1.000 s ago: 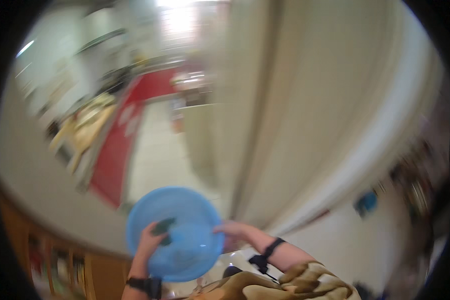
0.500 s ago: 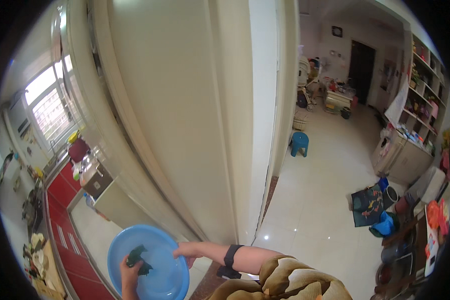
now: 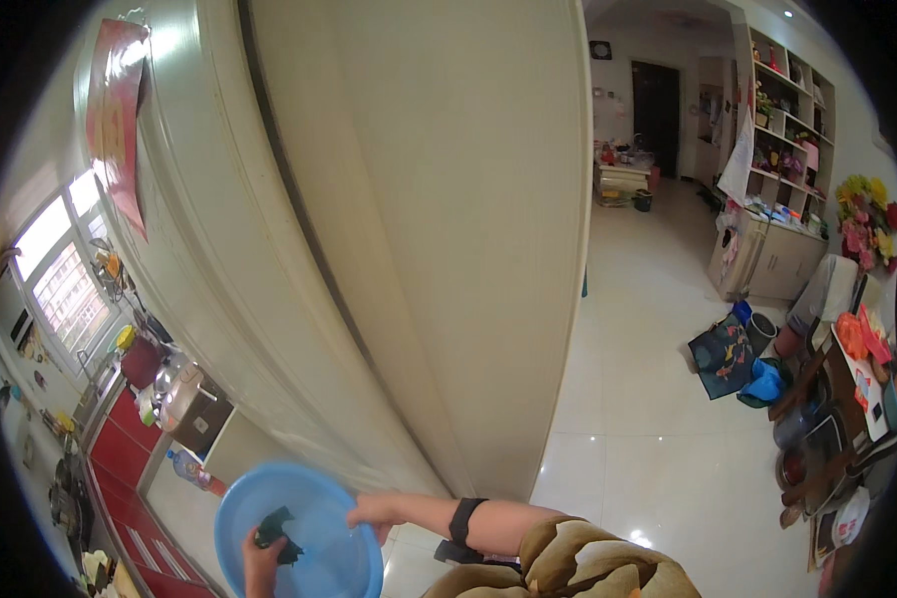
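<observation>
A light blue plastic basin (image 3: 231, 513) is held in front of me at the lower left, tilted so that its inside shows. My right hand (image 3: 373, 510) grips the basin's right rim, fingers curled over the edge. Inside the rim, my left hand (image 3: 260, 558) is closed on a crumpled dark green cloth (image 3: 276, 525). Part of the cloth hangs out past the fingers against the basin's inner wall. The basin's lower edge runs out of the picture.
A cream sliding door (image 3: 448, 229) rises close ahead. On the left are red kitchen cabinets (image 3: 120, 429) and a bottle (image 3: 191, 468) on the floor. Far right, a dark patterned bag (image 3: 723, 357) sits on the tiles beside a cluttered table (image 3: 867, 399) and a shelf unit (image 3: 779, 90).
My view has shifted, so the door's edge now fills more of the middle and the blue stool is nearly hidden behind it. Both hands keep their holds on basin and cloth.
</observation>
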A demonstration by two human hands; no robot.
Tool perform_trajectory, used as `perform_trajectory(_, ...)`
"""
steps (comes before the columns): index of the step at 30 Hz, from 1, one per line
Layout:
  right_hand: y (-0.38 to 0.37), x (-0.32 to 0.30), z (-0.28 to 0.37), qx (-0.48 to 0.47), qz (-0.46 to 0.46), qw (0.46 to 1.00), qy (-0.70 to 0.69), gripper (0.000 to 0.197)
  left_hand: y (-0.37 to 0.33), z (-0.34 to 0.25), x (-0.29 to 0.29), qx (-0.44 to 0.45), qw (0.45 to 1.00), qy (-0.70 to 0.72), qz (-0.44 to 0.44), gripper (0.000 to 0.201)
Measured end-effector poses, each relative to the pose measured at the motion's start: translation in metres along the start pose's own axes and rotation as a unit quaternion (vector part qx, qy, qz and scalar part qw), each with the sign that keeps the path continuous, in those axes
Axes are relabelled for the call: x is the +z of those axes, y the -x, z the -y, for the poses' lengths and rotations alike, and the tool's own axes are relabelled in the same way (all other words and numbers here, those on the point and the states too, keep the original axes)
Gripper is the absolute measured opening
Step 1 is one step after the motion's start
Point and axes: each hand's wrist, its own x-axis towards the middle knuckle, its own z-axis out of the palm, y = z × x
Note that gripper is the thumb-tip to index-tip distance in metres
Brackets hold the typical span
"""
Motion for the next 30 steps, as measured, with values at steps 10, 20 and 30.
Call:
perform_trajectory(10,-0.038,0.012,0.048,-0.047,0.057,0.997,-0.012,0.041,-0.025,-0.002,-0.043,-0.026,0.999,-0.008,-0.027,0.031)
perform_trajectory(20,-0.049,-0.005,0.057,-0.051,0.070,0.996,-0.006,0.042,-0.051,0.007,-0.063,0.085,0.990,-0.092,-0.069,0.027)
perform_trajectory(30,-0.039,-0.022,0.053,-0.070,0.038,0.996,-0.041,0.040,-0.067,-0.002,-0.049,0.021,0.999,-0.020,-0.024,0.025)
